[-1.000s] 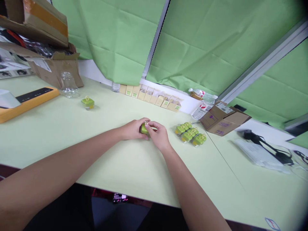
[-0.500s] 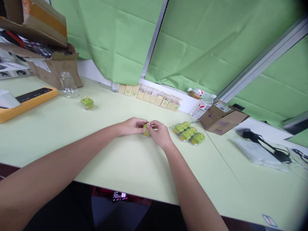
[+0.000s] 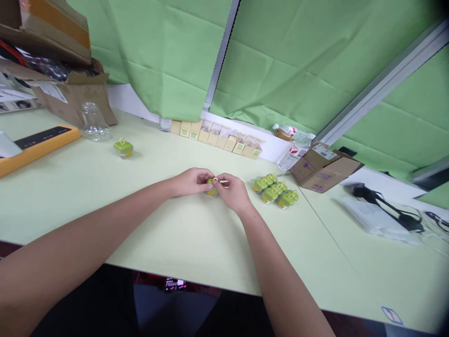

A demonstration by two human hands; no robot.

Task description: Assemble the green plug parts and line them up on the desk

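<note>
Between my two hands, at the middle of the table, is a small clear container with a green lid and a yellow ring on top (image 3: 211,191). My left hand (image 3: 192,182) is closed on its left side, with the thumb along the front. My right hand (image 3: 232,191) pinches it from the right near the ring. My fingers cover much of it. To the right stands a cluster of several like green-lidded containers (image 3: 274,191). One more such container (image 3: 123,148) sits alone on the left.
Small cardboard boxes (image 3: 213,135) line the wall at the back. Plastic bottles (image 3: 293,134) and a carton (image 3: 322,168) stand at the back right, near a black headset (image 3: 389,210). A clear jar (image 3: 94,124) and an orange power strip (image 3: 45,145) are on the left.
The camera view has shifted slightly. Both hands stay on the same container, with only slight finger movement; the other containers keep their places.
</note>
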